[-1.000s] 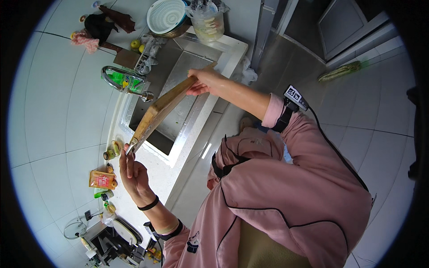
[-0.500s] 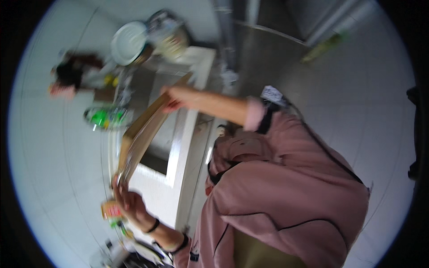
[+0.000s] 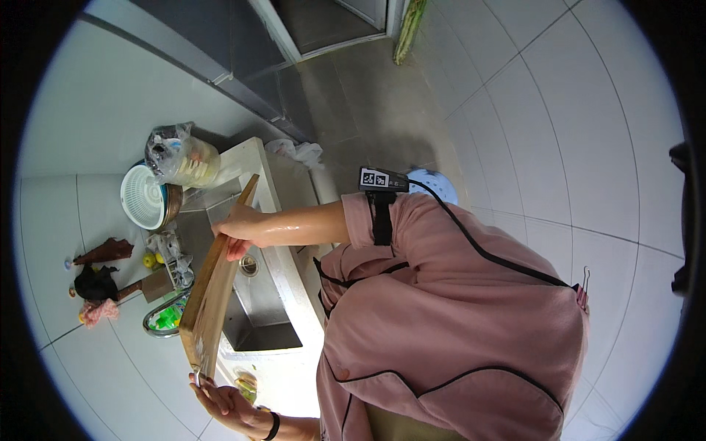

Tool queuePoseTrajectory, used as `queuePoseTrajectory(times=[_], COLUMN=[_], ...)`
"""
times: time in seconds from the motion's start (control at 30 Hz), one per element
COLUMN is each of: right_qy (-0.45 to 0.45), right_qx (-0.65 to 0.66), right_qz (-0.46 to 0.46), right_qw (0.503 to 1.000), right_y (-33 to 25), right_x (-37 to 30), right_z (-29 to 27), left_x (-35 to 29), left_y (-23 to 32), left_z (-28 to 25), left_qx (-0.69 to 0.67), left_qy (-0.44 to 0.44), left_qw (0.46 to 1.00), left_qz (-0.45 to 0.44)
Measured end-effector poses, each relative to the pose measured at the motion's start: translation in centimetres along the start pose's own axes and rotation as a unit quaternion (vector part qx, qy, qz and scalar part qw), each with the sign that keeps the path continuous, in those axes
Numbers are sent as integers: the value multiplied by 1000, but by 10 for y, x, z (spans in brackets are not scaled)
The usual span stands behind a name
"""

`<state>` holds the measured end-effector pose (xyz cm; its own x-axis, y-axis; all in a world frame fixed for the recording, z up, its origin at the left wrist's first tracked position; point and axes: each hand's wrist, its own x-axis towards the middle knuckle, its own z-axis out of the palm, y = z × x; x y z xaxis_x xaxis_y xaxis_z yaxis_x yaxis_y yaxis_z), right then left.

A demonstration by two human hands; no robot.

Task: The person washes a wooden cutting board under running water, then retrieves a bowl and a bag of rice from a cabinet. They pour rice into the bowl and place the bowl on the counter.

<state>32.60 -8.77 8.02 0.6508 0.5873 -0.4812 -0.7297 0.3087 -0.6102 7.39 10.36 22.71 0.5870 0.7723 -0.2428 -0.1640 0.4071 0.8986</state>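
the board [image 3: 206, 294] is being shifted since earlier, the drain [image 3: 250, 266] now being seen; above the sink [image 3: 257, 312], it is being grasped by the right hand [image 3: 243, 226] along an edge, by the left hand [image 3: 229, 404] at its metal handle [image 3: 196, 374].

No words can be read. Up the arm from the right hand [image 3: 244, 226], a black device [image 3: 398, 183] strapped at the pink sleeve [image 3: 359, 220] carries a white label [image 3: 374, 178] with two black, square-patterned codes; the marks beside them are too small to make out.
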Motion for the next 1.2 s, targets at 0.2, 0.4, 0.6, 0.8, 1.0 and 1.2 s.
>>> queuePoseTrajectory(times=[0.2,0.4,0.6,0.8,1.0,1.2], right_qy=[9,24,45,43,119,202], right_qx=[42,49,87,135,240,376], right_qz=[-30,-50,-44,-38,-81,-150], right_qw=[999,997,994,989,960,892], right_y=[-2,-4,-1,-17,-47,-33], right_x=[-18,-36,-42,-81,-159,-265], right_z=[-8,-13,-25,-54,-123,-213], left_x=[7,11,17,7,-46,-100], left_y=[8,11,10,9,-34,-94], left_z=[27,49,64,103,193,287], left_qx=[35,26,2,-5,65,72], left_qy=[-90,-104,-149,-237,-329,-464], left_qw=[995,993,988,970,929,878], left_qz=[39,58,33,44,155,-94])
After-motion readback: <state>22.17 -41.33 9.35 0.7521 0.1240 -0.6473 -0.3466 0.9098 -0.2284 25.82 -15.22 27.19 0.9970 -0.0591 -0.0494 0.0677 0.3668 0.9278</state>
